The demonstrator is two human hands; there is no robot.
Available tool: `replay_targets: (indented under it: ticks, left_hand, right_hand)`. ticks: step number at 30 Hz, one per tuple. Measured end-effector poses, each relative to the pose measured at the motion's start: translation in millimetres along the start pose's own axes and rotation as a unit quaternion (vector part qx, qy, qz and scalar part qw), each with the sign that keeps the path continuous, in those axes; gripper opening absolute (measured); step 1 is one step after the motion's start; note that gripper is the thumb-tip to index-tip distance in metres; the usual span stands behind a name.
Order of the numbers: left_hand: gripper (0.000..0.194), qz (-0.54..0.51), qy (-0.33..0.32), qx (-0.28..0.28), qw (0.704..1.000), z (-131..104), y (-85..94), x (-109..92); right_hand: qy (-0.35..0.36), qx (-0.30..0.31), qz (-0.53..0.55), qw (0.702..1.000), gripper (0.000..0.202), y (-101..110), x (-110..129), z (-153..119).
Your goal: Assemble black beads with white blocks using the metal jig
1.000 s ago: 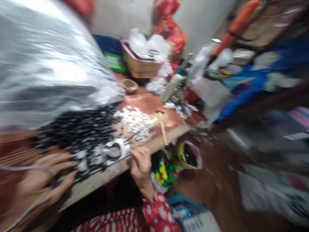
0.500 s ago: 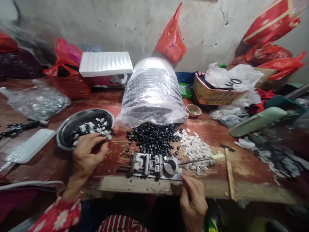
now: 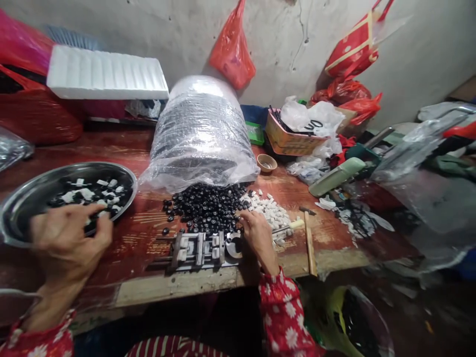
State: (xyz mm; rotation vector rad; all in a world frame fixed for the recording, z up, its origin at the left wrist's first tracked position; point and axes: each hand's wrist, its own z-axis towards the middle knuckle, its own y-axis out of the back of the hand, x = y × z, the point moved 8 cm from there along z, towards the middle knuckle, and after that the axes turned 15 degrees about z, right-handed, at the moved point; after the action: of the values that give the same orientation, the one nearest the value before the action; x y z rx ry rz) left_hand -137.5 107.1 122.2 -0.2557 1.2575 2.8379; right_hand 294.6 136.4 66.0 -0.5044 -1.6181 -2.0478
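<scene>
My left hand (image 3: 72,243) is over the near side of a metal bowl (image 3: 128,171) of black and white pieces. Its thumb and forefinger are curled near a white piece, and motion blurs them. My right hand (image 3: 256,233) has its fingertips together at the border between the black round pieces (image 3: 208,206) and the white pieces (image 3: 269,213); what is in them is too small to name. Just left of that hand, a metal jig (image 3: 201,250) with a round part at its right end lies at the table's front edge. A rod with a pale handle (image 3: 296,224) extends right of the hand.
A hammer (image 3: 309,243) lies at the right front edge. Behind the black pieces stands a large plastic-wrapped roll (image 3: 206,129). A small bowl (image 3: 267,163), a box (image 3: 293,140) and a green container (image 3: 336,177) sit farther right.
My right hand has moved up from the jig's right end to the piles, its fingers now together. My left hand has moved farther over the bowl. The whole view has shifted to the right.
</scene>
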Motion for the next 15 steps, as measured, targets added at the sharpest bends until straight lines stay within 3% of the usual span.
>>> replay_targets:
  ticks: [2, 3, 6, 10, 15]
  left_hand:
    - [0.021, -0.053, -0.079, 0.042, 0.995, -10.1, -16.5, -31.4]
    - [0.022, -0.098, -0.11, 0.093, 0.985, -15.7, -28.6, -46.2]
    - [0.029, -0.139, -0.136, 0.228, 0.954, -29.0, -61.2, -74.4]
    - [0.033, -0.141, -0.112, 0.324, 0.929, -33.2, -87.4, -82.9]
    - [0.026, -0.072, -0.102, 0.378, 0.917, -29.7, -95.4, -85.9]
  right_hand:
    - [-0.017, 0.033, -0.027, 0.999, 0.024, -10.0, -5.1, 12.9]
    - [-0.024, 0.046, -0.038, 0.998, 0.024, -14.2, -7.5, 17.6]
    - [-0.036, 0.061, -0.048, 0.996, 0.024, -21.9, -13.1, 25.2]
    - [-0.028, 0.036, 0.017, 0.999, 0.021, -18.5, -13.6, 21.2]
    - [0.015, -0.007, 0.177, 0.984, 0.018, -2.2, 9.7, -6.7]
